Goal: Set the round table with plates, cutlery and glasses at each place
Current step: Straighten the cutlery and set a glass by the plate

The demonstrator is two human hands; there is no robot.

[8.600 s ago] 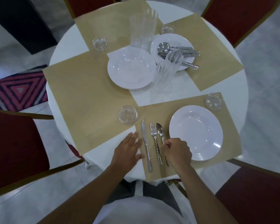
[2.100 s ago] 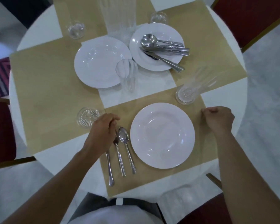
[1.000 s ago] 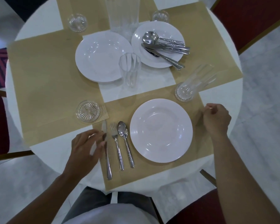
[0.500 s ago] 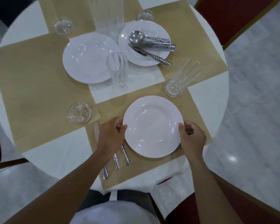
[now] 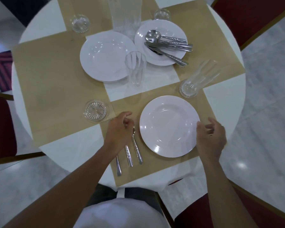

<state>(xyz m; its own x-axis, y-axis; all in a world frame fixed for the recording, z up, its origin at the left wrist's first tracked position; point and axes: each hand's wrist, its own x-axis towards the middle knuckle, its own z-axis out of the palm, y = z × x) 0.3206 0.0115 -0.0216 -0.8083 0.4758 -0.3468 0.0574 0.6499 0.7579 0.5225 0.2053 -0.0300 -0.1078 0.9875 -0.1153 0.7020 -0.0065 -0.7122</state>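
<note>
A white plate point(image 5: 169, 125) lies on the near tan placemat point(image 5: 155, 171). Left of it a knife point(image 5: 118, 165), a fork point(image 5: 129, 155) and a spoon point(image 5: 136, 145) lie side by side. My left hand point(image 5: 120, 130) hovers over their upper ends with loosely curled fingers, holding nothing. My right hand point(image 5: 211, 137) is relaxed at the plate's right rim, thumb close to the edge. A clear glass point(image 5: 196, 79) stands on a coaster at the mat's far right corner. Another glass point(image 5: 136, 68) stands mid-table.
Mid-table are a stack of white plates point(image 5: 105, 55), a smaller plate point(image 5: 161, 60) bearing a cutlery pile point(image 5: 168, 45), and stacked glasses point(image 5: 125, 15). Glass coasters point(image 5: 95, 110) point(image 5: 80, 23) lie on other mats. Red chairs point(image 5: 2, 129) point(image 5: 253, 17) ring the table.
Half a second ago both hands held the near plate's rim. They have since let go and drawn slightly away from it; the plate stays on the mat.
</note>
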